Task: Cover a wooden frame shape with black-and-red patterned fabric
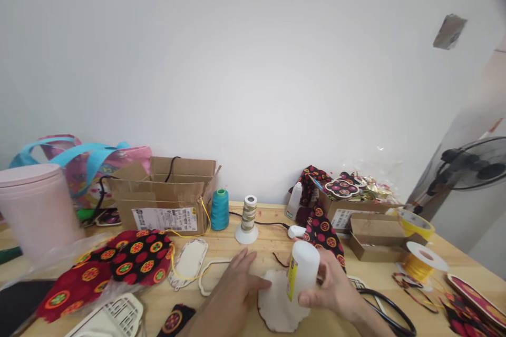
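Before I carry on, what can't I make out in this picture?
All in the head view:
Bottle: lower end blends into the pale board beside the right hand.
Cream frame: partly hidden behind the left hand.
Left cardboard box: bottom hidden by its front wall.
Box label: print too small to read.
Fan: cut off by the right edge.

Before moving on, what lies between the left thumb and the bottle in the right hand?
In the head view, only part of the pale scalloped piece shows between them.

white bottle (306,268), its yellow label (292,279), cream panel (276,310), teal thread cone (220,211), red-and-black flower-patterned cloth (140,258)
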### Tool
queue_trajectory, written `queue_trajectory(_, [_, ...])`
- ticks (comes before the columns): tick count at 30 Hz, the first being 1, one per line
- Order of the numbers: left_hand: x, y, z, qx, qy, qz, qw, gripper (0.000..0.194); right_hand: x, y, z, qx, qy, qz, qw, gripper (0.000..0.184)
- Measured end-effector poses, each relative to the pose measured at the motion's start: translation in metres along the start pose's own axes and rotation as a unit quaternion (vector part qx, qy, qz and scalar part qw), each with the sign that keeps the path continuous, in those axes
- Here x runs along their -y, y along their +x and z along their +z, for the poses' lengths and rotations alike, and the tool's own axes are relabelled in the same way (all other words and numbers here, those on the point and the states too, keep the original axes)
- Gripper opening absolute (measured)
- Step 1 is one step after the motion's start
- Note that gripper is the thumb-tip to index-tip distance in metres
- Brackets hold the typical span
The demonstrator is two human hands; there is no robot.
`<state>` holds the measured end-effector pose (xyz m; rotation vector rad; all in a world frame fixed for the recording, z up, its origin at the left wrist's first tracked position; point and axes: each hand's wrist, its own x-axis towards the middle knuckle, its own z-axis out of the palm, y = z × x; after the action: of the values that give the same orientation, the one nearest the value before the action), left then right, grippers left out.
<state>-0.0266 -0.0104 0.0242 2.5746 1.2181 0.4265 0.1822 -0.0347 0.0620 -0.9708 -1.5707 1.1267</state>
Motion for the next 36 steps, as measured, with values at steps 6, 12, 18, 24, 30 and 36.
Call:
queue_trajectory(6, [0.001, 0.001, 0.002, -0.004, 0.002, -0.003, 1.000, 0.059, -0.004, 0.000, 0.001, -0.029, 0.010, 0.005, 1.000, 0.062])
queue_trajectory(12, [0.002, 0.003, 0.003, -0.007, -0.004, -0.001, 1.000, 0.060, 0.002, 0.001, -0.003, 0.042, 0.011, -0.002, 0.999, 0.040])
queue_trajectory(18, [0.005, 0.000, 0.008, -0.037, -0.006, 0.004, 0.999, 0.056, 0.004, 0.002, -0.006, 0.019, -0.016, -0.014, 1.000, 0.044])
queue_trajectory(24, [0.005, 0.002, 0.008, -0.029, 0.002, 0.010, 1.000, 0.053, 0.008, 0.007, -0.024, -0.008, -0.044, -0.019, 0.999, 0.025])
queue_trajectory(30, [-0.004, 0.004, -0.006, 0.019, 0.018, 0.003, 1.000, 0.051, -0.001, 0.012, -0.027, -0.154, 0.062, -0.002, 0.986, 0.034])
queue_trajectory(36, [-0.004, 0.006, -0.010, -0.009, 0.033, 0.029, 0.999, 0.042, 0.004, 0.014, -0.019, -0.212, 0.276, 0.123, 0.929, 0.045])
